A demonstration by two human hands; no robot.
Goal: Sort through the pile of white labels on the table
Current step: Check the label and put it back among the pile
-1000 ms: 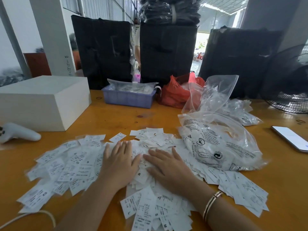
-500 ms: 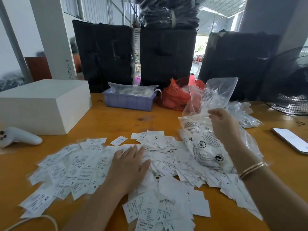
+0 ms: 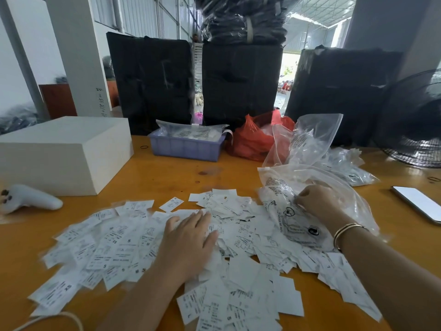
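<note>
While the left hand (image 3: 188, 244) lies flat, fingers straight, pressing on the pile of white labels (image 3: 152, 247) mid-table, the right hand (image 3: 315, 203) is curled, pinching the clear plastic bag (image 3: 300, 218) that sits on the pile's right edge. Labels are fanned wide across the table (image 3: 167, 173), from near the white controller (image 3: 31, 199) on the left to under the right forearm. Risks, as I read it: dragging the bag will likely sweep loose labels with it, since some lie under it; the near fringe of labels sits close to the table's front edge, so a forearm sweep could push them off. The fan (image 3: 415, 120) at right would scatter everything if it runs; can't tell whether it's on. Open room: bare wood behind the pile, between the white box (image 3: 64, 151) and purple tray (image 3: 186, 149). Right side is tight, with the phone (image 3: 417, 203) just beside the bag.
</note>
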